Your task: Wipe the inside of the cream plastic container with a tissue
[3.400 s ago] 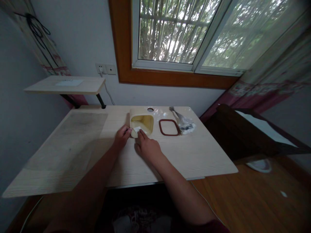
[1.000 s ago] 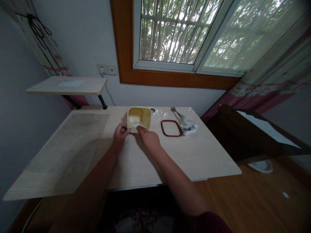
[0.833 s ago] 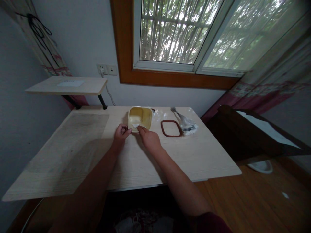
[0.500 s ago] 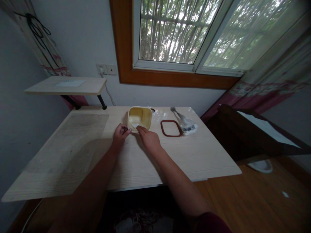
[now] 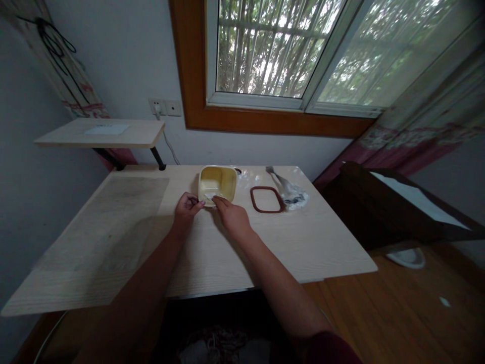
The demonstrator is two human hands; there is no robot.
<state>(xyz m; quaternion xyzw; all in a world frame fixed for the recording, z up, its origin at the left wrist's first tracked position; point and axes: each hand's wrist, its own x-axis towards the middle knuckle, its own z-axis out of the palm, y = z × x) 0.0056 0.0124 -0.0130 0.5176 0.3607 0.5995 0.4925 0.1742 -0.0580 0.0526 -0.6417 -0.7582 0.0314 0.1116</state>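
Note:
A pale yellow plastic container point(image 5: 223, 178) with rounded corners stands near the back edge of the table, its open side tilted toward me. My left hand point(image 5: 187, 207) grips its near left corner, fingers curled and thumb at the rim. Over the near rim, my right hand point(image 5: 233, 216) reaches in with its fingers pressed together on a small white piece point(image 5: 209, 195), which looks like tissue or cloth. That piece lies against the container's inner side, partly covered by the fingers. To the right lies a reddish-brown rounded square frame point(image 5: 253, 201).
A crumpled clear plastic bag point(image 5: 295, 197) lies just right of the frame. On the left, a small raised shelf point(image 5: 144, 134) stands at the back of the light wood table point(image 5: 303, 242). Beyond its right edge is a dark piece of furniture point(image 5: 352, 207) with white paper.
The camera view has shifted very slightly. Both hands, the container and the white piece keep practically the same places.

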